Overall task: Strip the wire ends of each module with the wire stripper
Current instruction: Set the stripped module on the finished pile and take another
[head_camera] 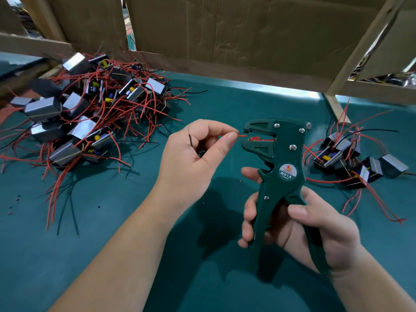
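My left grip [193, 154] pinches a red wire [243, 136], aiming it into the wire stripper [290, 152]; right grip [315, 224] clasps its handles.

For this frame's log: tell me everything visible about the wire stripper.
The wire stripper is dark green, apparently painted metal, with silver rivets, a round label reading W01A and a red insert between the jaws. It stands upright above the green mat, jaws open and facing left. The right hand grips its two handles from below. The left hand pinches a red wire whose tip sits at the mouth of the jaws; contact there cannot be told.
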Demonstrator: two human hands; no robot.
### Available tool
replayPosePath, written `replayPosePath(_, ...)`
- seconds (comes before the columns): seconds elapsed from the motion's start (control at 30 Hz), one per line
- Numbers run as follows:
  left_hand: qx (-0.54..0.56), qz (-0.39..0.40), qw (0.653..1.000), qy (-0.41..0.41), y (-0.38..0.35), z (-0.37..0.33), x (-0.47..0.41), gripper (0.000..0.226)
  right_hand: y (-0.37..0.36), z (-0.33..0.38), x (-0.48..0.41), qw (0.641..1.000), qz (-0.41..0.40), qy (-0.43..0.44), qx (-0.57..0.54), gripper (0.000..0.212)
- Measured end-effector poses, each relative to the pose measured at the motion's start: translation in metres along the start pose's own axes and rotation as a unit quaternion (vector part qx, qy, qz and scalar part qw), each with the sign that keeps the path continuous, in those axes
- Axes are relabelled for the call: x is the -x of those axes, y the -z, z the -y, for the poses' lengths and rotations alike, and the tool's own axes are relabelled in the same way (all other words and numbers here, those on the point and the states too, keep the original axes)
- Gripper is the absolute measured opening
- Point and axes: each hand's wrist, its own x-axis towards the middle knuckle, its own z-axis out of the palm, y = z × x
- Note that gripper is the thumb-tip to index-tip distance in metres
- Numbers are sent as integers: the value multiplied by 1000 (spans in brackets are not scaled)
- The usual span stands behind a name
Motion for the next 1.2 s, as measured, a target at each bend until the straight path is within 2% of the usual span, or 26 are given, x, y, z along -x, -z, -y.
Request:
replayPosePath(0.6,-26,9,1000,-10,-2,3,3,5,-2,-1,1,995,-77,-2,64,56)
replayPosePath(0.7,-57,42,997,-13,-3,6,5,14,-6,-3,-1,993,-104,1,62,52)
replayPosePath(0.77,-55,76,995,23,-4,8,6,26,-8,-2,-2,990,-132,3,48,51)
replayPosePath(0.83,-69,100,991,47,-3,10,5,23,-8,0,-1,987,-154,4,37,51)
replayPosePath(0.93,-155,118,981,19,2,13,3,12,-11,-1,0,984,-175,-4,34,52)
replayPosePath(1.0,-182,110,977,18,4,16,3,16,-12,-3,-1,979,-200,-2,32,52)
replayPosePath(1.1,-102,78,989,77,2,15,3,19,-8,-2,-5,977,-212,8,32,55)
replayPosePath(1.2,-72,39,993,89,1,10,0,12,-1,1,-7,981,-193,27,-6,55)
